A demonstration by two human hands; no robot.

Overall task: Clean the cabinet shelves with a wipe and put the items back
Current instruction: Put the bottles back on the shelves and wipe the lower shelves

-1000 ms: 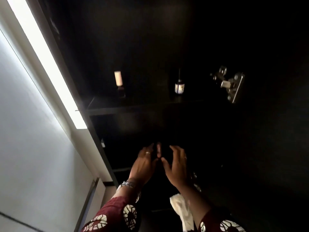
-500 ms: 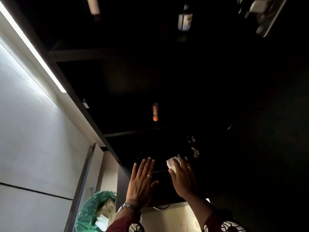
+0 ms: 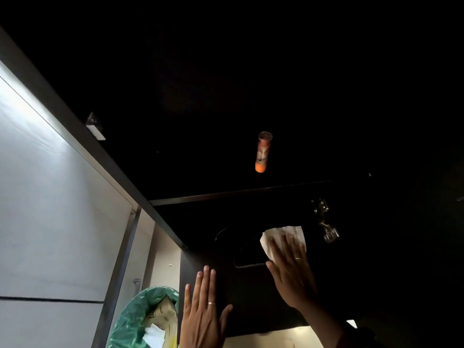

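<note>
Where the wipe (image 3: 276, 232) is: flat on a dark surface (image 3: 251, 292), under the right fingers
Right hand (image 3: 292, 272): fingers straight and spread, pressing the wipe down
Left hand (image 3: 203, 312): flat and open on the same dark surface, holding nothing, at 8 o'clock from the wipe
Tube (image 3: 263, 153): orange, standing up on the shelf (image 3: 226, 195) above, at 12 o'clock from the wipe, well apart
Nearer hand: the right one
Next move: I think a push of the wipe toward 12 o'clock, deeper into the dark; too dark to see what lies there
</note>
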